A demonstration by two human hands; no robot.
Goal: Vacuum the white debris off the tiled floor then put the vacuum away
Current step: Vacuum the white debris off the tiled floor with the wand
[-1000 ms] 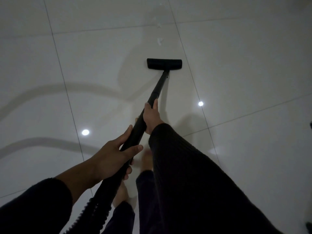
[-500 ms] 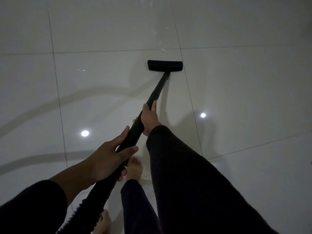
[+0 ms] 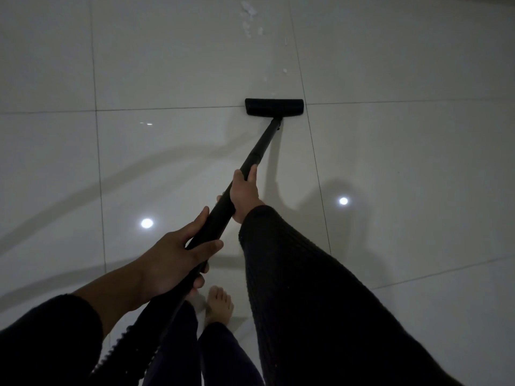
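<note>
While both hands, left hand [image 3: 170,257] and right hand [image 3: 243,192], grip the wand [image 3: 223,215], I'm mid-vacuuming; next I push the head [image 3: 274,107] into the debris [image 3: 249,20] ahead

Both my hands on the vacuum wand, nozzle flat on the pale tiles.

My left hand [image 3: 172,260] grips the black wand [image 3: 237,188] near me, thumb lying over the top; my right hand [image 3: 243,192] grips it farther along. The nozzle [image 3: 274,107] sits on a grout line of the tiled floor [image 3: 404,162]. White debris [image 3: 249,16] lies scattered beyond it at the far edge, a small bit [image 3: 284,70] nearer the nozzle. The ribbed hose [image 3: 122,346] trails down at near left, my bare foot [image 3: 220,305] beside it.
</note>
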